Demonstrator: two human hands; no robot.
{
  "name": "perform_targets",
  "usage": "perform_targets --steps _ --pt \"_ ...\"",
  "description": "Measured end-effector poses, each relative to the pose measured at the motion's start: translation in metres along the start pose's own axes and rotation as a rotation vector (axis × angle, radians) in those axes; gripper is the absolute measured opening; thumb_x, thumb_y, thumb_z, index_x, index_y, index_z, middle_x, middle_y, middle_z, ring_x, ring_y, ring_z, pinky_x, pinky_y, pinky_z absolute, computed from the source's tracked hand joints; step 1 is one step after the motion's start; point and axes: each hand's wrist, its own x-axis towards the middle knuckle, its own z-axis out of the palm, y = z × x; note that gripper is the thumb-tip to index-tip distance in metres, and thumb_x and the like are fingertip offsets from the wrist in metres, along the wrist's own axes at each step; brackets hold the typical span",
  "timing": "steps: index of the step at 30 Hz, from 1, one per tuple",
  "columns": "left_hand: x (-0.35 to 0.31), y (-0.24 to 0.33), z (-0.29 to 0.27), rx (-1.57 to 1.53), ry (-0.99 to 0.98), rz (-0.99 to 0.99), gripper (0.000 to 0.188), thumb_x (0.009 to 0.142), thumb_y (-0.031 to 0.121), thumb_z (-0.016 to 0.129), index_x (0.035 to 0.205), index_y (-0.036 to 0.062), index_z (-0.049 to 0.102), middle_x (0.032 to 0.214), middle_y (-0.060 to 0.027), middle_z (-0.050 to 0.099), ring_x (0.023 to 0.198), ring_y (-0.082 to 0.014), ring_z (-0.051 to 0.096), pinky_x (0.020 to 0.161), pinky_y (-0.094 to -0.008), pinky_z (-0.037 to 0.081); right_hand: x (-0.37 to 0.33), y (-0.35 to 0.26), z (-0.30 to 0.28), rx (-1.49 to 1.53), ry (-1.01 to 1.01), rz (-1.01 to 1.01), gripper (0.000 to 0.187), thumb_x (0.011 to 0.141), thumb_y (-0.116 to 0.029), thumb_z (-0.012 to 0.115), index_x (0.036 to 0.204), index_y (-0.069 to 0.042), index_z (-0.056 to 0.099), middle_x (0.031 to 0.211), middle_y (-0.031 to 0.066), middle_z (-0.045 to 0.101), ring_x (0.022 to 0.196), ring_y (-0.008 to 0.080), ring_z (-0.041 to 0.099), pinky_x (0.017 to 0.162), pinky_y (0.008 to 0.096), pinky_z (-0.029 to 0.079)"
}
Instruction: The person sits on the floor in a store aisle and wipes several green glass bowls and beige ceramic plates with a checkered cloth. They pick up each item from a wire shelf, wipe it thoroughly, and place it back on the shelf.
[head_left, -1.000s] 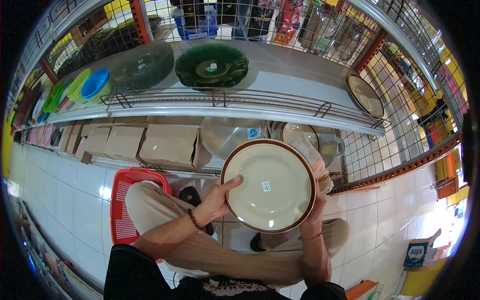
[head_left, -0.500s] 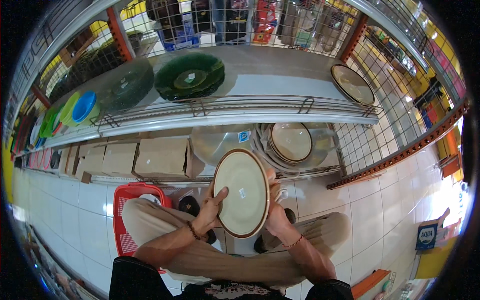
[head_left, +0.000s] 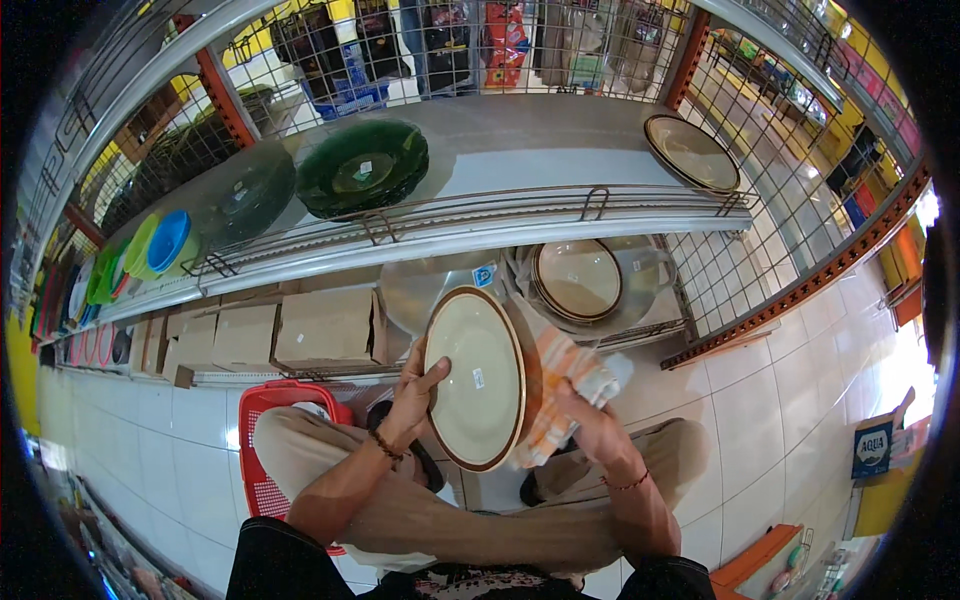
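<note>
A cream plate [head_left: 477, 405] with a brown rim and a small white sticker is tilted up above my lap. My left hand [head_left: 410, 400] grips its left edge, thumb on the face and fingers behind. In my right hand [head_left: 598, 425] is a striped orange and white cloth [head_left: 572, 375], bunched and slightly blurred by motion, beside the plate's right edge. Whether the cloth touches the back of the plate is hidden. Beyond the plate, on the lower shelf, a stack of similar cream dishes [head_left: 578, 278] rests next to large clear plates.
Green glass plates [head_left: 363, 168] and a brown-rimmed plate [head_left: 692, 153] occupy the upper shelf [head_left: 520, 165]. Cardboard boxes [head_left: 325, 328] line the lower shelf. A red plastic basket [head_left: 262, 400] stands by my left knee. Wire mesh [head_left: 760, 190] bounds the shelf on the right.
My right hand has moved from behind the plate's edge out to the right, bringing the cloth into fuller view. My left hand keeps its hold on the plate.
</note>
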Motion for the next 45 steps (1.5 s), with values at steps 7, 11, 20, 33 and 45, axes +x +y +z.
perform_targets --steps 7,11,20,33,45 --pt "-0.001 -0.003 0.004 0.026 0.001 0.065 0.047 0.086 0.009 0.064 0.128 0.0061 0.044 0.122 -0.0039 0.053 0.11 -0.0133 0.05 0.095 -0.0287 0.041 0.013 0.017 0.011 0.502 -0.045 0.14 0.03 0.093 -0.02 0.051 0.118 -0.004 0.053 0.107 0.0049 0.061 0.098 0.0147 0.059 0.083 0.0304 0.048" --pt "-0.003 0.015 0.008 0.079 0.085 0.187 0.046 0.086 0.008 0.063 0.128 0.0062 0.044 0.12 -0.0048 0.054 0.109 -0.0145 0.052 0.093 -0.0299 0.043 0.016 0.039 0.012 0.452 -0.118 0.287 0.025 0.093 -0.017 0.048 0.114 -0.003 0.054 0.103 0.0049 0.063 0.089 0.0156 0.062 0.075 0.0304 0.051" --pt "0.002 0.031 0.005 0.114 0.066 0.179 0.042 0.086 0.006 0.063 0.125 0.0042 0.046 0.116 -0.006 0.057 0.104 -0.0128 0.054 0.088 -0.0297 0.046 0.004 0.003 0.007 0.471 -0.097 -0.098 0.048 0.097 -0.029 0.041 0.136 -0.002 0.034 0.129 0.0116 0.049 0.116 0.0247 0.052 0.101 0.0424 0.04" --pt "-0.013 0.047 0.013 0.337 0.006 0.326 0.041 0.083 0.009 0.066 0.12 -0.0002 0.051 0.11 -0.0075 0.061 0.101 -0.0136 0.056 0.089 -0.0286 0.044 0.018 0.077 -0.003 0.408 -0.266 0.152 0.044 0.094 -0.028 0.05 0.128 0.0 0.047 0.12 0.0098 0.058 0.105 0.0189 0.058 0.088 0.0322 0.049" --pt "-0.016 0.116 0.065 0.179 0.108 0.57 0.034 0.085 0.009 0.063 0.116 0.0003 0.052 0.106 -0.0087 0.061 0.093 -0.0148 0.058 0.081 -0.0293 0.049 0.016 0.052 0.024 -1.521 -0.564 -0.024 0.027 0.074 -0.02 0.056 0.093 -0.003 0.065 0.09 0.0219 0.065 0.091 0.0358 0.062 0.081 0.0458 0.048"
